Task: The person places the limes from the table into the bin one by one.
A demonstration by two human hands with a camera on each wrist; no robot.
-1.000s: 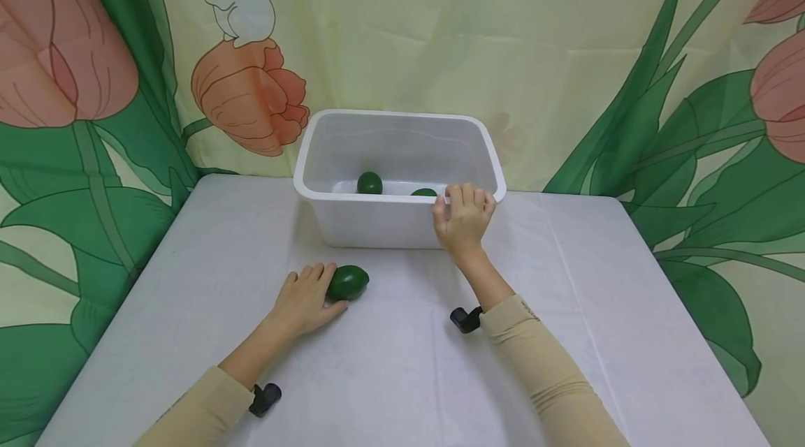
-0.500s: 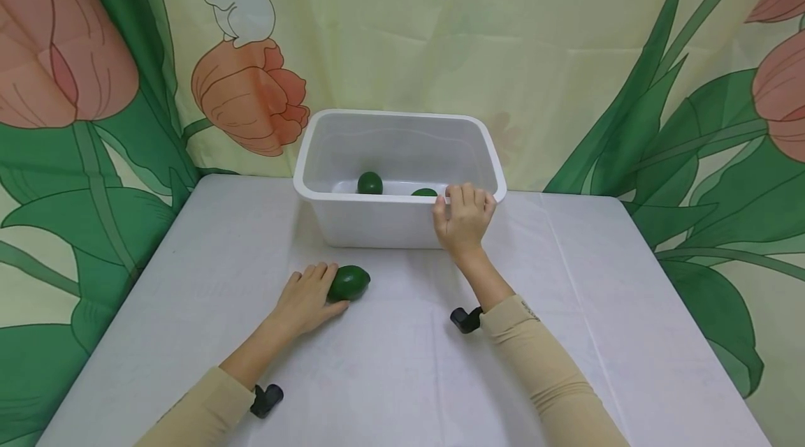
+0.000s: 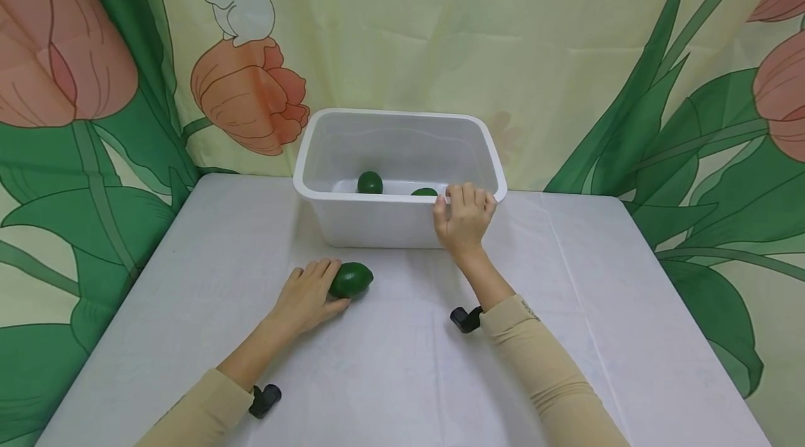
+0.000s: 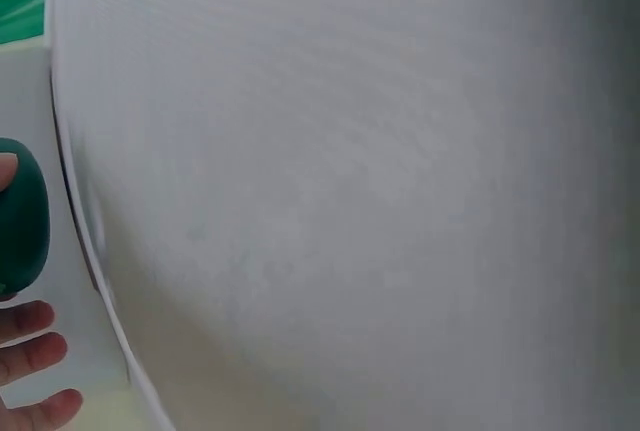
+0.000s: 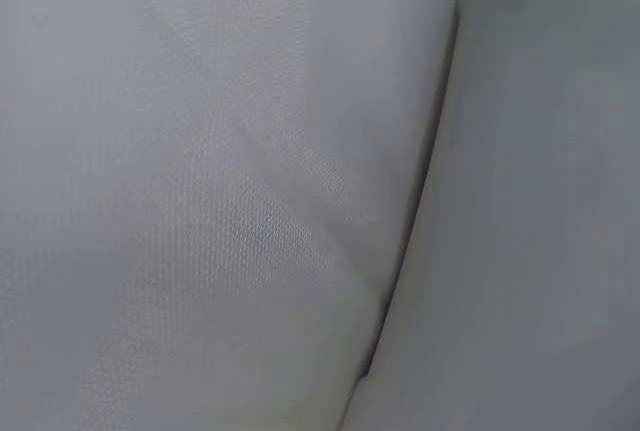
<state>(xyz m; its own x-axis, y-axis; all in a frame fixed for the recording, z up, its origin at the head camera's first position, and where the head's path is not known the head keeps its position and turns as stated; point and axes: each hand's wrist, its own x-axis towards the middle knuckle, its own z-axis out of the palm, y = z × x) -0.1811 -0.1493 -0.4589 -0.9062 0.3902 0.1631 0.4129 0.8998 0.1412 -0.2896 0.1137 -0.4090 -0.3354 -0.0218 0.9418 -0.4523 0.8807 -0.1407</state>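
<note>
In the head view, my left hand (image 3: 308, 297) pinches a glossy dark green fruit (image 3: 353, 281) with a pointed tip, in front of a white plastic bin (image 3: 377, 223). The left wrist view catches the fruit (image 4: 22, 216) at its left edge, a digit over its top and several fingertips (image 4: 40, 351) spread below. My right hand (image 3: 464, 220) grips the bin's near rim toward its right corner, fingers hooked over the edge, thumb outside. Inside the bin lie a round green fruit (image 3: 370, 183) and another green fruit (image 3: 424, 192), partly hidden by the front wall.
The bin stands at the back of a table with a white cloth (image 3: 390, 370). Behind the table hangs a pale curtain (image 3: 503, 49) printed with tulips and leaves. The right wrist view holds mostly cloth (image 5: 180, 201) and the bin's outer wall (image 5: 520, 211).
My left hand and the green fruit in it have shifted slightly toward the right and the bin. My right hand has stayed on the rim, and the bin has not moved.
</note>
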